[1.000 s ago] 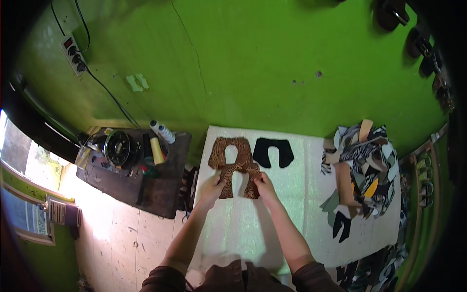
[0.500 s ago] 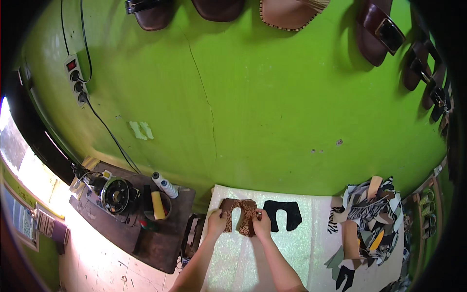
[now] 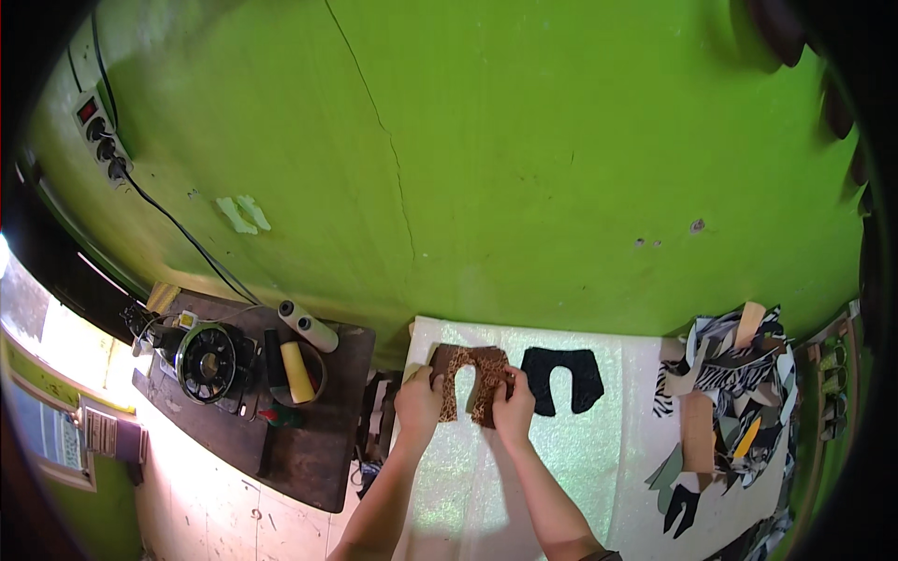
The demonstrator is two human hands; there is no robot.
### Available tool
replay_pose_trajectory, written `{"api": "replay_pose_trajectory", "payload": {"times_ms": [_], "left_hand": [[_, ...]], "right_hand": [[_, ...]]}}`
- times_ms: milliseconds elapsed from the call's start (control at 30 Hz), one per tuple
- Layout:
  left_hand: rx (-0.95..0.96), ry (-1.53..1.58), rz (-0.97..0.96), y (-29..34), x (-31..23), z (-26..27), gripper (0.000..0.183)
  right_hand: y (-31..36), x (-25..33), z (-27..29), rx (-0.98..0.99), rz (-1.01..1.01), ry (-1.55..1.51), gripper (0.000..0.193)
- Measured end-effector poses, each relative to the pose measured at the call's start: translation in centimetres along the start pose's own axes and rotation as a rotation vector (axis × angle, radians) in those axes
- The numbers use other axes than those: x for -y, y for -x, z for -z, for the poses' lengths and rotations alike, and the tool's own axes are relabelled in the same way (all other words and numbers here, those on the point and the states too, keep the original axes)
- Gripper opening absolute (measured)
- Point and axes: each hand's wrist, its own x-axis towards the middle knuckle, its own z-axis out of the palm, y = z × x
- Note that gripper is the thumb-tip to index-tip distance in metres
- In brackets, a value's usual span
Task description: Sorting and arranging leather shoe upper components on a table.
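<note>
Both my hands are on a U-shaped shoe-upper piece (image 3: 491, 363) in brown and leopard print, its opening toward me, just over the white table. My left hand (image 3: 418, 404) is closed on its left edge, thumb on top. At the opposite edge, my right hand (image 3: 514, 409) pinches it between thumb and fingers. The undersides of my fingers are hidden. Close beside my right hand lies a similar black U-shaped piece (image 3: 585, 374), flat on the white tabletop (image 3: 561, 486).
Offcuts, some zebra-striped, form a heap (image 3: 697, 430) on the right; a small black cutout (image 3: 681, 510) lies before it. To the left, a dark table (image 3: 323, 449) holds a sewing machine (image 3: 208, 363), thread cones (image 3: 309, 325) and a yellow spool (image 3: 298, 372). A green wall (image 3: 524, 187) rises behind.
The view has tilted downward, so the sandals along the top have mostly left it. My right thumb has shifted on the leopard-print piece; both hands still grip its sides.
</note>
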Motion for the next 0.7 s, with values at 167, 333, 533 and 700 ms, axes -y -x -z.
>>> {"api": "replay_pose_trajectory", "payload": {"times_ms": [167,333,533,700], "left_hand": [[0.059,-0.077,0.056,0.1,-0.9,0.9,0.024],[0.044,-0.007,0.066,0.2,-0.3,0.7,0.027],[-0.247,-0.171,-0.154,0.8,-1.1,1.6,0.032],[-0.163,-0.111,-0.318,0.2,-0.5,-0.3,0.040]], "right_hand": [[0.2,-0.1,0.2,0.006,-0.008,0.012,0.024],[0.4,-0.9,0.2,0.009,-0.027,0.002,0.025],[1.1,1.9,0.7,-0.100,0.330,0.375,0.031],[0.1,1.6,-1.4,0.018,0.543,0.432,0.037]]}}
